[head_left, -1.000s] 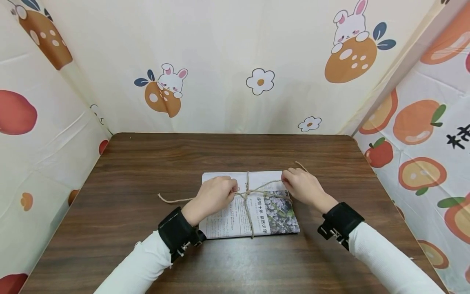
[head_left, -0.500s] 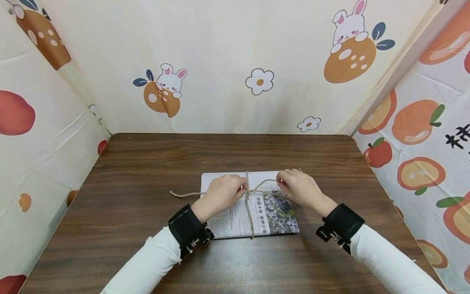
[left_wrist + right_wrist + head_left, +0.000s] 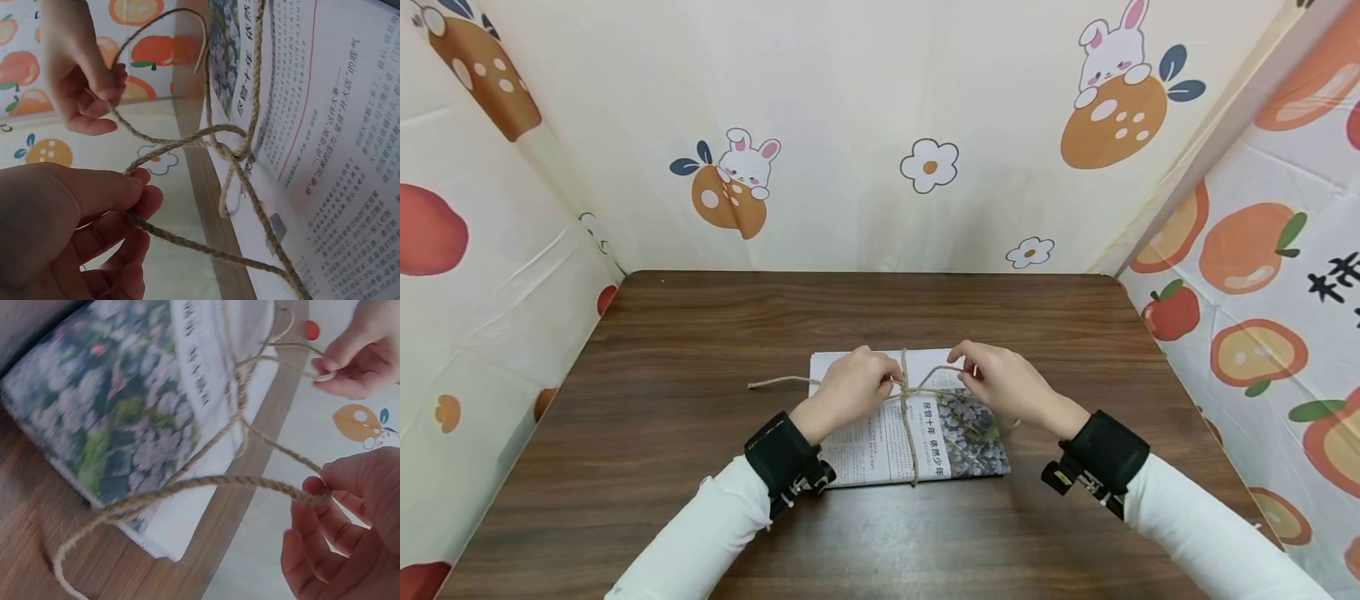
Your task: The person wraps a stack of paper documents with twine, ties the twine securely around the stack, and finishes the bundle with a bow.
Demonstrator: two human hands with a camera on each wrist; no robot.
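Observation:
A folded stack of newspaper (image 3: 865, 458), with a flower photo on its right part, lies on the table. Twine (image 3: 909, 433) is wrapped crosswise around it, crossing near the upper middle. My left hand (image 3: 853, 385) pinches one length of twine just left of the crossing; in the left wrist view this twine (image 3: 206, 250) doubles back from the thumb and fingers as a loop. On the other side, my right hand (image 3: 1011, 379) pinches the second length between thumb and fingers. From there its free part (image 3: 206, 481) bends back over the photo in the right wrist view.
The brown wooden table (image 3: 700, 333) extends around the stack on all sides. Printed curtains, a cream one (image 3: 850, 83) behind and others at left and right, border it. A black band (image 3: 1105, 454) with a small camera sits on each wrist.
My left hand has moved right toward the crossing, drawing its twine tail along. My right hand has shifted slightly left, and its twine end, formerly sticking up behind the hand, now shows below it.

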